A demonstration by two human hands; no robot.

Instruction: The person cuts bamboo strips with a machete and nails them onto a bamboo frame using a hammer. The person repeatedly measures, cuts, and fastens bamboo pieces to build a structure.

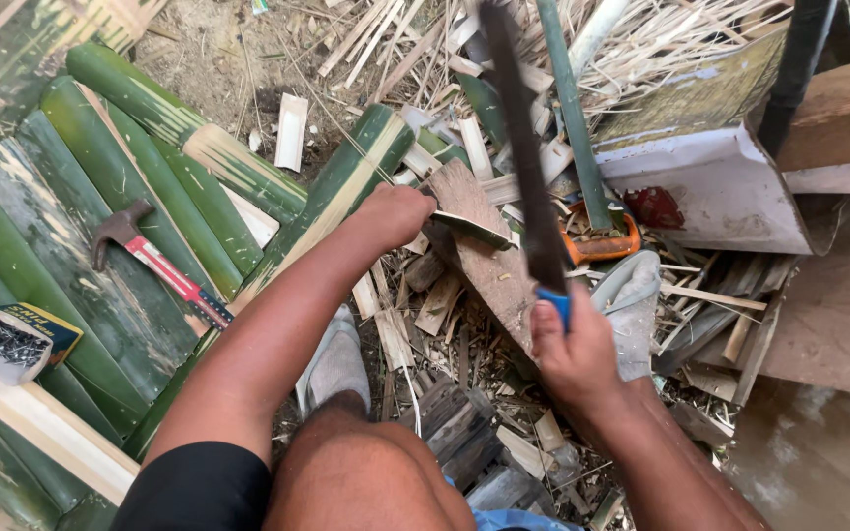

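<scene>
At the far left a small open box of nails (14,342) sits on a row of split green bamboo halves (51,246) laid side by side on the ground. Just to its right a hammer (154,264) with a red handle lies across those halves, its head toward the upper left and its handle running down to the right.

Further right the left hand (393,213) is closed around the near end of a short bamboo piece (472,229), green on one face. The piece's long axis runs left to right, tilting slightly downward, and its free end points right, toward the blade. It rests over a brown wooden block (489,258) that stands among pale chips and splinters (415,305) on the ground, in the middle of the view. A grey shoe (334,364) shows below the left forearm.

The right hand (571,349) is wrapped tightly around the blue handle of a long dark knife (523,157). The blade's long axis runs almost straight up the picture, tip pointing away from the person, and it crosses just beside the free end of the bamboo piece; whether the two touch cannot be told.

To the right lie an orange tool (604,244), a second grey shoe (632,305) and a grey metal sheet (720,187).
</scene>
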